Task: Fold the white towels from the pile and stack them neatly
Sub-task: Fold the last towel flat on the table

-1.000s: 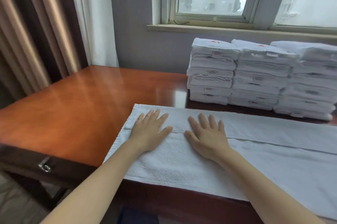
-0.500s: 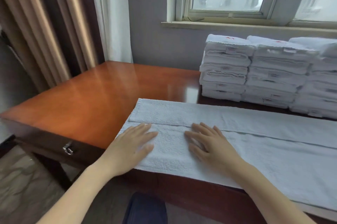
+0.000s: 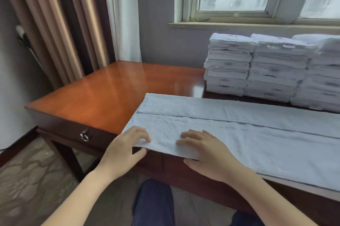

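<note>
A long white towel (image 3: pixel 248 133) lies flat along the near edge of the wooden table (image 3: pixel 114 93), with its far long edge folded in as a strip. My left hand (image 3: pixel 127 148) pinches the towel's near edge close to its left corner, fingers on top and thumb underneath. My right hand (image 3: pixel 204 150) grips the same near edge a little to the right, fingers on top and thumb below the hem. Three stacks of folded white towels (image 3: pixel 272 69) stand side by side at the back right under the window.
Brown curtains (image 3: pixel 60 23) hang at the left by the wall. A window sill (image 3: pixel 253 25) runs above the stacks. The table has a drawer with a metal ring pull (image 3: pixel 84 136) on its left front. My knees in dark trousers (image 3: pixel 152 203) are below the table edge.
Both hands slid back from the towel's middle to its near edge and now hold that edge instead of lying flat. The view has shifted left and back.
</note>
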A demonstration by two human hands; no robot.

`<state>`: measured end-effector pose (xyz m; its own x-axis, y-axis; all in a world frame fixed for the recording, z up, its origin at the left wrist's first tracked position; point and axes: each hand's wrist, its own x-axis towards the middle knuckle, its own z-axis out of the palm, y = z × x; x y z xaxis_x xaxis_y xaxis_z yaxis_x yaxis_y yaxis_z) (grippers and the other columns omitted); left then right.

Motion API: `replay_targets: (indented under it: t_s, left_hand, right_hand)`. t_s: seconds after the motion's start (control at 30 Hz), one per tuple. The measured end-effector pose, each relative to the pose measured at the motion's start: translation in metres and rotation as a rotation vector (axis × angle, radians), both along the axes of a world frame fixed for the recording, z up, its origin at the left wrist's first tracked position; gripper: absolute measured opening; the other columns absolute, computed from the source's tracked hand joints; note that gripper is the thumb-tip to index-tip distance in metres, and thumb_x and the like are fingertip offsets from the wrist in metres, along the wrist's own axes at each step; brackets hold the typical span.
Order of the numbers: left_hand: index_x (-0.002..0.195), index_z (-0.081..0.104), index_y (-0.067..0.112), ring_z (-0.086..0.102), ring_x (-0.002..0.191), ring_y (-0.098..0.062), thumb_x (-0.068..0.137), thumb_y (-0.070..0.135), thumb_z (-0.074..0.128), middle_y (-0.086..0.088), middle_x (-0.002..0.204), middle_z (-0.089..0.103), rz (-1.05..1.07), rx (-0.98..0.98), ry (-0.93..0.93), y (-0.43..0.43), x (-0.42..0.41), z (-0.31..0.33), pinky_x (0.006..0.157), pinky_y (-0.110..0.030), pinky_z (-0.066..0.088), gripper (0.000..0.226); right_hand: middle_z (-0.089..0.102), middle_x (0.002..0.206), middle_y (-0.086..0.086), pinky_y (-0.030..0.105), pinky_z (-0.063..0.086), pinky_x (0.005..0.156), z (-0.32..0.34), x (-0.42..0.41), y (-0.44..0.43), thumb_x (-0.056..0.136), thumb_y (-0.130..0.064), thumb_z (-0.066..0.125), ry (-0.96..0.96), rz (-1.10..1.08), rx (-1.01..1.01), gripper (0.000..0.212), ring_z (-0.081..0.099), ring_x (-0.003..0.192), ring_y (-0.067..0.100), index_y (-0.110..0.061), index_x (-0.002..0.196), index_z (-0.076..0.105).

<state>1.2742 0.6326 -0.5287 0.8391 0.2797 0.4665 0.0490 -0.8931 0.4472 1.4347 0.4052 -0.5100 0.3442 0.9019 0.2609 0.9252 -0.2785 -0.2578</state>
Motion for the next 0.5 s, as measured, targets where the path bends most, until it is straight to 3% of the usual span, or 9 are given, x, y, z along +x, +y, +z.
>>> replay_targets:
  t_s: [0.1, 0.2, 0.27, 0.4, 0.5]
  left_hand:
    - [0.088, 0.064, 0.035, 0.063, 0.096, 0.002, 0.089, 0.037, 0.067, 0.022, 0.101, 0.063, 0.027, -0.068, -0.067, 0.003, 0.001, 0.008, 0.085, -0.025, 0.049, 0.003]
    - [0.083, 0.061, 0.041, 0.062, 0.092, 0.006, 0.09, 0.028, 0.068, 0.025, 0.097, 0.063, 0.114, -0.061, -0.093, 0.005, 0.008, 0.015, 0.077, -0.016, 0.045, 0.016]
    - [0.086, 0.059, 0.042, 0.059, 0.09, 0.008, 0.092, 0.03, 0.063, 0.026, 0.096, 0.061, 0.148, -0.027, -0.115, 0.005, 0.018, 0.022, 0.073, -0.01, 0.041, 0.013]
    - [0.092, 0.062, 0.029, 0.058, 0.081, -0.007, 0.097, 0.03, 0.057, 0.016, 0.09, 0.06, 0.181, 0.021, -0.178, 0.005, 0.045, 0.035, 0.067, -0.032, 0.047, 0.007]
    - [0.094, 0.063, 0.023, 0.057, 0.077, -0.013, 0.099, 0.03, 0.054, 0.013, 0.088, 0.059, 0.201, 0.085, -0.202, 0.013, 0.07, 0.047, 0.063, -0.032, 0.041, 0.011]
  right_hand:
    - [0.063, 0.107, -0.021, 0.021, 0.044, 0.076, 0.011, -0.002, -0.006, 0.084, -0.037, 0.059, 0.024, -0.124, 0.039, 0.019, 0.058, 0.096, 0.004, -0.037, 0.103, 0.063]
    - [0.067, 0.087, -0.016, 0.024, 0.049, 0.067, 0.02, 0.0, -0.009, 0.088, -0.032, 0.054, -0.035, -0.283, 0.091, 0.012, 0.062, 0.08, 0.005, -0.033, 0.09, 0.065]
    - [0.068, 0.087, -0.016, 0.026, 0.049, 0.064, 0.024, 0.004, -0.009, 0.092, -0.034, 0.051, -0.058, -0.363, 0.11, 0.013, 0.063, 0.079, 0.006, -0.034, 0.094, 0.064]
    - [0.066, 0.093, -0.01, 0.031, 0.041, 0.058, 0.035, 0.021, -0.002, 0.099, -0.029, 0.047, -0.077, -0.408, 0.2, 0.012, 0.063, 0.08, 0.019, -0.03, 0.099, 0.06]
    - [0.061, 0.097, -0.006, 0.031, 0.031, 0.052, 0.046, 0.048, 0.012, 0.099, -0.026, 0.048, -0.156, -0.439, 0.226, 0.012, 0.061, 0.077, 0.027, -0.026, 0.097, 0.06]
